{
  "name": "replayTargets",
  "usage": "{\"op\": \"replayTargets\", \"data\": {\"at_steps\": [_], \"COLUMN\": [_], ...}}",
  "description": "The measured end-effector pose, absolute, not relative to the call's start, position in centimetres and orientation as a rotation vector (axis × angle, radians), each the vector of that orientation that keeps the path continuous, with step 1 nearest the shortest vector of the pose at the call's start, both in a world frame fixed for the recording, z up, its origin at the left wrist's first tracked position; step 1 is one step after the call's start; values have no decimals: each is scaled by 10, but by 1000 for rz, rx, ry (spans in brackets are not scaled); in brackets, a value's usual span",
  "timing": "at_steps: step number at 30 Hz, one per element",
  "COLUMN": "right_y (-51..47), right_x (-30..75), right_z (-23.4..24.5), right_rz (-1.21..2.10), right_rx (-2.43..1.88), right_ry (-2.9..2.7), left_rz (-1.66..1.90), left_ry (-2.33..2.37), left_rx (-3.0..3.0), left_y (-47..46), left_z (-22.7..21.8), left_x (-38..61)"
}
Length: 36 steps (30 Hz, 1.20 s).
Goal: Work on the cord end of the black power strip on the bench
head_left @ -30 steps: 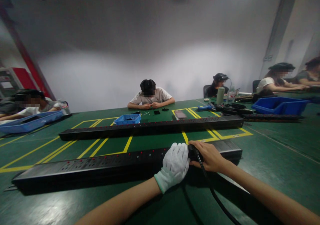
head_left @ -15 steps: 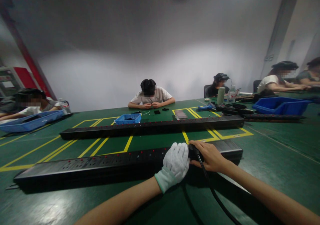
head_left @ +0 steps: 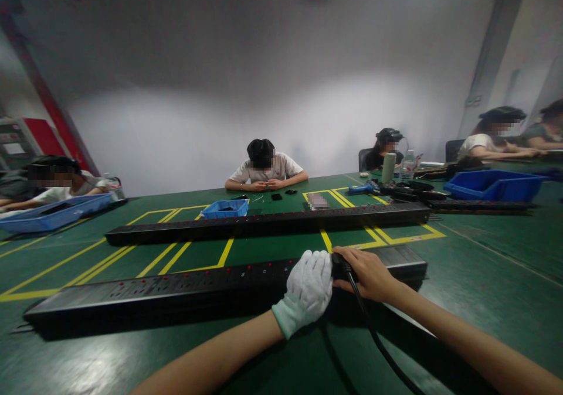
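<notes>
A long black power strip point(head_left: 167, 292) with a row of sockets and red dots lies across the green table in front of me. My left hand point(head_left: 309, 286), in a white knitted glove with a mint cuff, is closed over the strip, right of its middle. Just beside it, my bare right hand point(head_left: 367, 272) is wrapped round a black plug point(head_left: 338, 266) at the top of the strip. Its black cable point(head_left: 373, 333) runs down towards the bottom edge of the view. My fingers partly hide the plug, so I cannot tell how deep it sits.
A second black power strip point(head_left: 264, 225) lies behind the first, over yellow tape lines. A small blue tray point(head_left: 226, 208), larger blue bins point(head_left: 495, 185) and a blue tool point(head_left: 361, 189) stand farther back. Several people sit around the table, one person point(head_left: 266, 166) straight opposite.
Both my hands, the plug and the strip stay practically where they were. At the far right, a co-worker's arms and body have shifted slightly.
</notes>
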State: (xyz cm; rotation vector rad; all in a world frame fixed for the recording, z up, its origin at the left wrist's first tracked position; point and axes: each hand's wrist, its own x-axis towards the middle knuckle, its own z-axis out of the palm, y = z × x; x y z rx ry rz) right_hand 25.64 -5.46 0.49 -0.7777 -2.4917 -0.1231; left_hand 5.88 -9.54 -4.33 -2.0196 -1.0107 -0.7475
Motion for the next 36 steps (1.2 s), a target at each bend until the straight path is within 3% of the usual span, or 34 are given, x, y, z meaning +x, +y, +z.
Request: {"op": "replayTargets", "data": {"at_steps": [36], "right_y": [-55], "right_x": [254], "right_z": [9], "right_rz": [-76], "right_rx": [-848], "right_ry": [-2483], "left_rz": [-750], "left_ry": [-1019], "left_rx": [-2002], "left_y": [-94], "left_z": [-43], "left_x": [59]}}
